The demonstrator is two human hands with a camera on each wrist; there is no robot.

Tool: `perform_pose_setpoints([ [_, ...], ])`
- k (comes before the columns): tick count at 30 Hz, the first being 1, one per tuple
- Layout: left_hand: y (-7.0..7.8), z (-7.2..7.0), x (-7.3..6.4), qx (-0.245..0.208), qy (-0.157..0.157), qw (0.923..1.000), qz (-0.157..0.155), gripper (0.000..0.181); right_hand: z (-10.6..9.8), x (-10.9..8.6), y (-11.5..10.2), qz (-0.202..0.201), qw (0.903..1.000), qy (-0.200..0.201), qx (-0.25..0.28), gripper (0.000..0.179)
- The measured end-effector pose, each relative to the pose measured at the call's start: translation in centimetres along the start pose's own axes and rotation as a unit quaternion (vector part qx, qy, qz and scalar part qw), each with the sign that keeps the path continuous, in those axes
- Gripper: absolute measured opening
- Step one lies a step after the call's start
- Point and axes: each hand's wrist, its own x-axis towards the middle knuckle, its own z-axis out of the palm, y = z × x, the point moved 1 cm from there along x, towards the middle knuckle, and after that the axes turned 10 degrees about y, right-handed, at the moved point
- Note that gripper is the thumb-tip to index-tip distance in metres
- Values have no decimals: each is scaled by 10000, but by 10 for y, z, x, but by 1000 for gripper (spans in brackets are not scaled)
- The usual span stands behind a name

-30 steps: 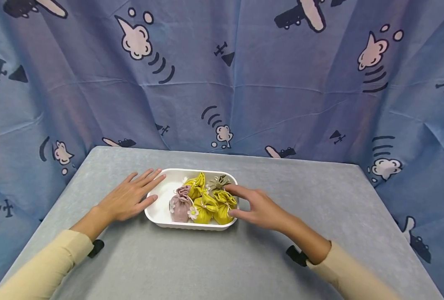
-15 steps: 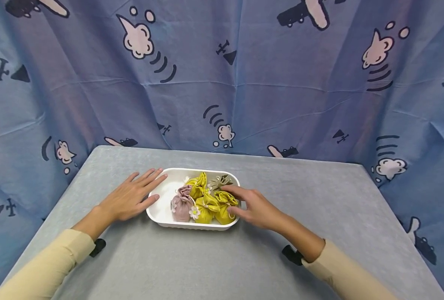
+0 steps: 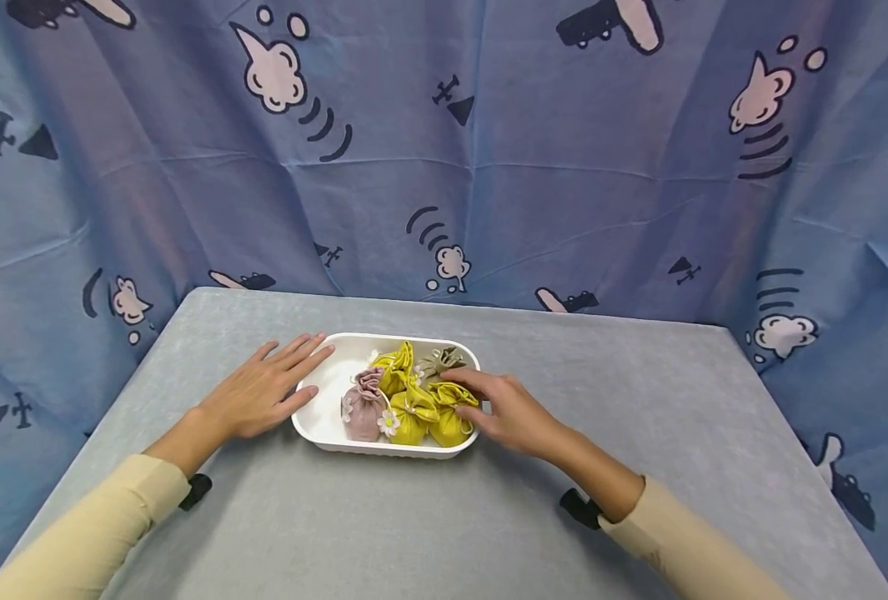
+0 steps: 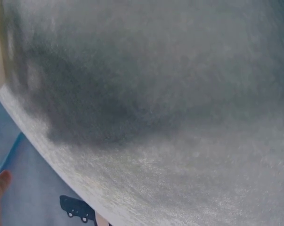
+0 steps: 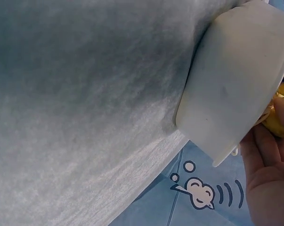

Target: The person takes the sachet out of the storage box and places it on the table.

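Observation:
A white oval-cornered tray [image 3: 328, 408] holds several small drawstring pouches. My right hand [image 3: 514, 417] reaches over its right end, thumb and fingers pinching the front right yellow pouch [image 3: 451, 428]. In the right wrist view, that hand [image 5: 269, 179] curls at the yellow fabric behind the tray's wall [image 5: 226, 84]. Beside the pinched pouch sit another yellow pouch [image 3: 409, 428] and a pink one [image 3: 363, 417]. A third yellow pouch [image 3: 394, 370] and a grey-green one [image 3: 436, 363] lie behind. My left hand [image 3: 256, 398] lies with straight fingers at the tray's left end.
The tray stands on a table with a pale grey cloth [image 3: 383, 525]. Behind it hangs a blue patterned curtain [image 3: 383, 200]. White flower trims [image 3: 388, 422] hang from the pouches' cords. The left wrist view shows mostly tablecloth [image 4: 179, 165].
My right thumb has drawn in slightly against the front right yellow pouch, and the right forearm has shifted a little left. The left hand and the tray have stayed in place.

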Motion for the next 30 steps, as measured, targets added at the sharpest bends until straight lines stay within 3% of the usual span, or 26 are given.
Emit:
perform_pose_setpoints([
  [7, -1, 0, -1, 5, -17, 10000, 10, 64, 1, 0, 1, -49, 9992, 277, 276, 42],
  [16, 0, 0, -1, 33, 8, 10000, 87, 64, 2, 1, 1, -172, 9989, 432, 53, 38],
  [30, -2, 1, -1, 64, 43, 9999, 75, 63, -7, 4, -4, -259, 9975, 599, 276, 37],
])
